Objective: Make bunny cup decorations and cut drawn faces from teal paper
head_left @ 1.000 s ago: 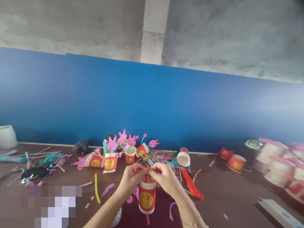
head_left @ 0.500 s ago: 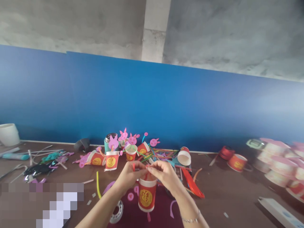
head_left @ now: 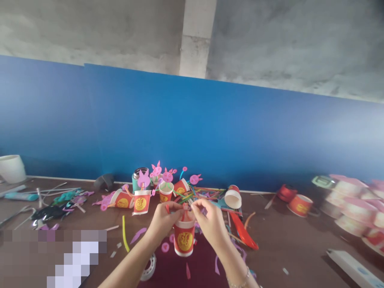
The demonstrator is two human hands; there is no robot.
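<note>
The red paper cup (head_left: 184, 241), white-rimmed with a round yellow emblem facing the camera, is almost upright between the hands (head_left: 163, 225). Narrow red material (head_left: 185, 216) shows at its mouth, too blurred to make out fully.

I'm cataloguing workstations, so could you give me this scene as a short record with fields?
Left hand: at the rim of a red cup, exact grip unclear
Right hand: by the rim's right side
Behind: more red cups, some with pink cutouts
Left of hands: yellow strip
Right of hands: long red piece
Backdrop: blue panel
</note>
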